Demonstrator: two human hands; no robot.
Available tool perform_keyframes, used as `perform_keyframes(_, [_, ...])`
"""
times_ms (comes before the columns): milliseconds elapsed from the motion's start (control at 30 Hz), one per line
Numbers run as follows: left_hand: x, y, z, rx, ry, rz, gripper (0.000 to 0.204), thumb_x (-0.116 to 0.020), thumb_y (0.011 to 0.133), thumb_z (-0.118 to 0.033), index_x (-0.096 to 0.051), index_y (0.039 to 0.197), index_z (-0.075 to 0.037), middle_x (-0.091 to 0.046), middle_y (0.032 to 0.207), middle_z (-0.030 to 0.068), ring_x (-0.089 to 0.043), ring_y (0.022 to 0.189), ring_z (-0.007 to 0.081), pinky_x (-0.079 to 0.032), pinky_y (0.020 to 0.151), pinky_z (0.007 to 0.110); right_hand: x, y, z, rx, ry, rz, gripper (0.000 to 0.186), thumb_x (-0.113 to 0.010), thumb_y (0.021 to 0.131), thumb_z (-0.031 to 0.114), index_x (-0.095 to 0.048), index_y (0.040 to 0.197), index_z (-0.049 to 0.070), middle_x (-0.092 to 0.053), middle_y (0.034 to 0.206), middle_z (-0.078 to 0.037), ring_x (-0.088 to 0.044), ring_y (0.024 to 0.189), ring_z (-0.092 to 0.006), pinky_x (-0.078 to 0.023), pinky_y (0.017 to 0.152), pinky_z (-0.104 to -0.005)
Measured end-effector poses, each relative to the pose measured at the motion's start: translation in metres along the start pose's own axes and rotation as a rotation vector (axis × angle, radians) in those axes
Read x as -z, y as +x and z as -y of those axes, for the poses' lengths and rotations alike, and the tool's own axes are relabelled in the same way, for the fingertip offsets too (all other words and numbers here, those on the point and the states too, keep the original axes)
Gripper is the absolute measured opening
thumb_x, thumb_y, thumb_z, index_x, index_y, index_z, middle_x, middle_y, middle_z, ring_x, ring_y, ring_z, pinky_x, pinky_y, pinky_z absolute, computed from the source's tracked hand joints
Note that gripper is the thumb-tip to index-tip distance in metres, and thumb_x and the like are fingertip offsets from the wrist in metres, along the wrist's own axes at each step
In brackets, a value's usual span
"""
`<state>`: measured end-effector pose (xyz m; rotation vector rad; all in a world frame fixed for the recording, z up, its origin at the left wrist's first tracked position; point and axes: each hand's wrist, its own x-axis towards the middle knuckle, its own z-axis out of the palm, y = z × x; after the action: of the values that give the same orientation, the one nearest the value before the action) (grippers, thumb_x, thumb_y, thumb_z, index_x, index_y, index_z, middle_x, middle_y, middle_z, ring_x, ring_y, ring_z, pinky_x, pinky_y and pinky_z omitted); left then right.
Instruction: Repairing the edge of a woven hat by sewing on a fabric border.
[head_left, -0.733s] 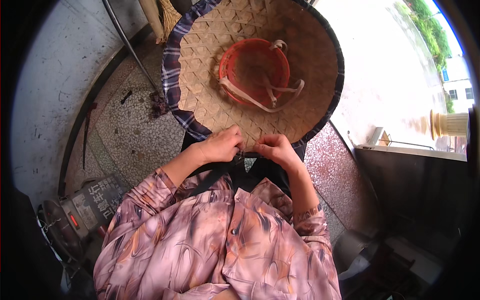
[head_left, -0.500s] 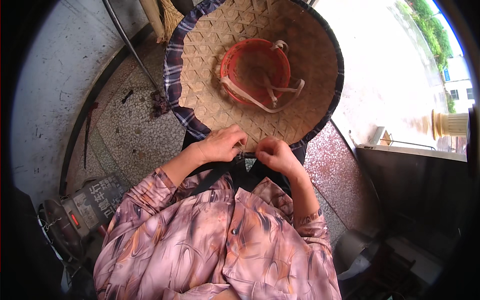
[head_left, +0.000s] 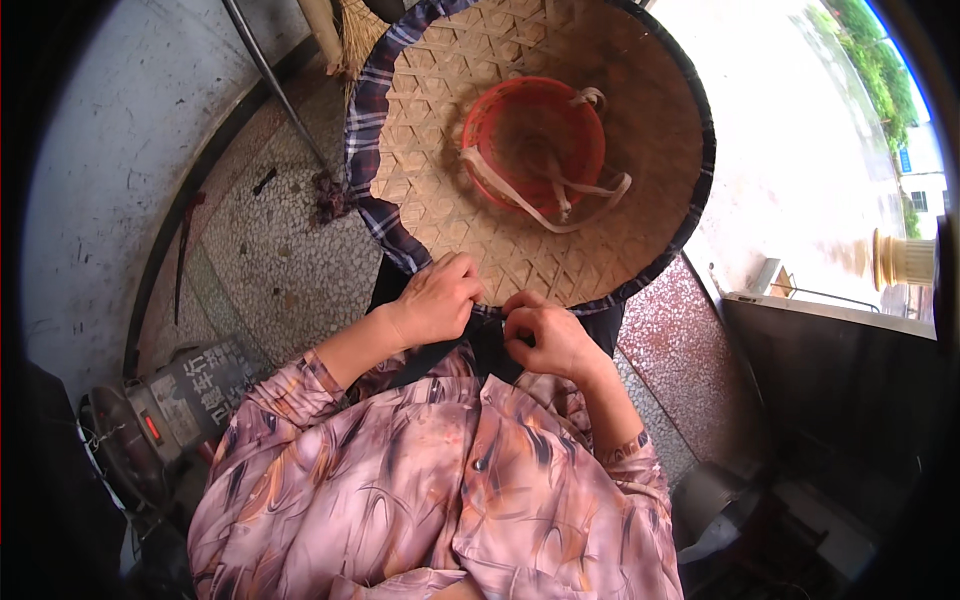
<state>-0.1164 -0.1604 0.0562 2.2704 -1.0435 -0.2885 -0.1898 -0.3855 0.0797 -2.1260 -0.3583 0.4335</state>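
A wide woven bamboo hat [head_left: 425, 190] rests underside up against my lap. Dark plaid cloth [head_left: 370, 125] wraps its rim. In its middle sits a red plastic head ring [head_left: 598, 150] with a pale fabric strap [head_left: 515, 200] looped across it. My left hand [head_left: 437, 298] is closed on the near rim, fingertips pinching the cloth edge. Just to its right, my right hand [head_left: 548, 338] is curled with thumb and fingers together at the same rim. Anything small between those fingers is hidden.
A metal pole [head_left: 270, 75] and a straw broom [head_left: 362, 35] stand beyond the hat at left. A dark machine-like object [head_left: 180, 410] sits by my left side. A dark panel [head_left: 830, 375] and a grey rounded container [head_left: 710, 500] are at my right.
The hat appears slightly farther right in view, along with the surroundings. My right hand has turned a little and lowered slightly from the rim; my left hand stays on the edge.
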Motion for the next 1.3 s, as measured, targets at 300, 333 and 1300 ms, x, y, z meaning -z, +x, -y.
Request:
perform_keyframes(300, [0.0,-0.019,0.007,-0.152,-0.022,-0.067,0.018,-0.065,0.069,0.0,-0.072,0.084,-0.007,-0.059,0.102,0.0099,-0.057,0.096,0.0304,-0.047,0.084,0.04,-0.014,0.008,-0.002,-0.093,-0.009,-0.113,0.009,-0.066,0.079,0.014,-0.069,0.084,0.006,-0.066,0.101,-0.014,-0.066,0.089,-0.0374,-0.053,0.075,-0.0452])
perform_keyframes(333, [0.0,-0.02,0.008,-0.197,-0.035,-0.095,0.019,-0.066,0.068,0.0,-0.073,0.084,-0.007,-0.059,0.103,0.0099,-0.057,0.094,0.0305,-0.048,0.084,0.04,-0.017,0.009,-0.003,-0.092,-0.01,-0.111,0.009,-0.066,0.079,0.014,-0.069,0.084,0.006,-0.066,0.101,-0.014,-0.066,0.089,-0.0374,-0.053,0.075,-0.0452])
perform_keyframes(1300, [-0.013,-0.046,0.035,-0.298,0.028,-0.36,0.018,-0.067,0.061,0.0,-0.065,0.077,-0.007,-0.06,0.097,0.0081,-0.059,0.097,0.0313,-0.048,0.085,0.042,-0.053,0.072,0.017,-0.132,-0.42,0.018,0.015,-0.062,0.078,0.014,-0.072,0.084,0.004,-0.072,0.082,-0.02,-0.072,0.08,-0.037,-0.057,0.07,-0.047])
